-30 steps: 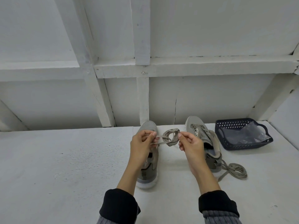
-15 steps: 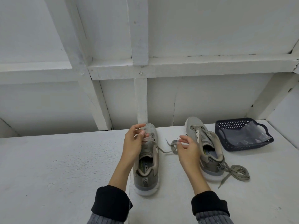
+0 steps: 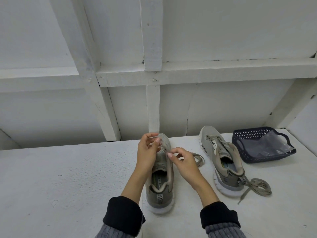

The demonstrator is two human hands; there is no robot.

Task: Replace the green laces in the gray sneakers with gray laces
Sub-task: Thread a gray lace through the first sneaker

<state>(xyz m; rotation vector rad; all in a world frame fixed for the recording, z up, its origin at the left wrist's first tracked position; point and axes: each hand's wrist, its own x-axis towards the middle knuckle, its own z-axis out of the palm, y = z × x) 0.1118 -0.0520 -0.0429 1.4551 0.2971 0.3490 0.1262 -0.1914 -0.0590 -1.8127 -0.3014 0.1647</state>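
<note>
I see both hands over the near sneaker [image 3: 161, 184] on the worktop [image 3: 68, 177]. My left hand [image 3: 147, 152] is curled at its toe, my right hand [image 3: 184, 162] pinching the lace [image 3: 199, 159]; the left's grip I cannot tell.

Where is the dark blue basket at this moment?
In the head view, the dark blue basket sits at the far right of the white table, by the back wall, just right of the right-hand sneaker. A clear plastic bag lies in it.

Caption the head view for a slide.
Both hands, left and right, work a lace at the near sneaker.
</note>
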